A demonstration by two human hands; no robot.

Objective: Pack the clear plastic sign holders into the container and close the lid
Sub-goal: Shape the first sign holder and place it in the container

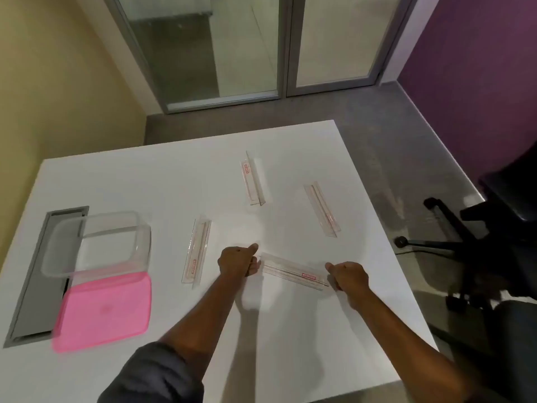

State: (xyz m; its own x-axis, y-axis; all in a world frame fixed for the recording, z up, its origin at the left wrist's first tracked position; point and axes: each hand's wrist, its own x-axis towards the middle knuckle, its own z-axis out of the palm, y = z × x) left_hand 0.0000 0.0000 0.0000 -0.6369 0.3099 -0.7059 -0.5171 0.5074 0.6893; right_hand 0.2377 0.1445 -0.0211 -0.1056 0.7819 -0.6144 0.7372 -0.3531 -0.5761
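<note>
Around: office chair (pixel 499 205) seen right of the desk (pixel 139 181); cable hatch (pixel 35 286) partly covered by the container (pixel 143 248).
Container: shown empty, pink lid (pixel 104 311) laid beside it.
Loose: three sign holders (pixel 197 253) (pixel 252 181) (pixel 322 209) scattered mid-desk.
Hands: nearest sign holder (pixel 293 271) gripped at both ends by left hand (pixel 238 261) and right hand (pixel 347 276).

The surface (pixel 139 181) is white, smooth and nearly matt. The near sign holder (pixel 293 273) and the other sign holders (pixel 252 181) are clear, glossy plastic with red printed labels. The container (pixel 143 248) is clear, faintly cloudy plastic. Its lid (pixel 104 309) is opaque pink plastic, smooth, with a dull sheen. The panel (pixel 37 274) set in the surface looks like grey brushed metal. The sleeve (pixel 151 376) is dark cloth. The floor (pixel 363 135) is grey, mottled and rough-looking.
</note>
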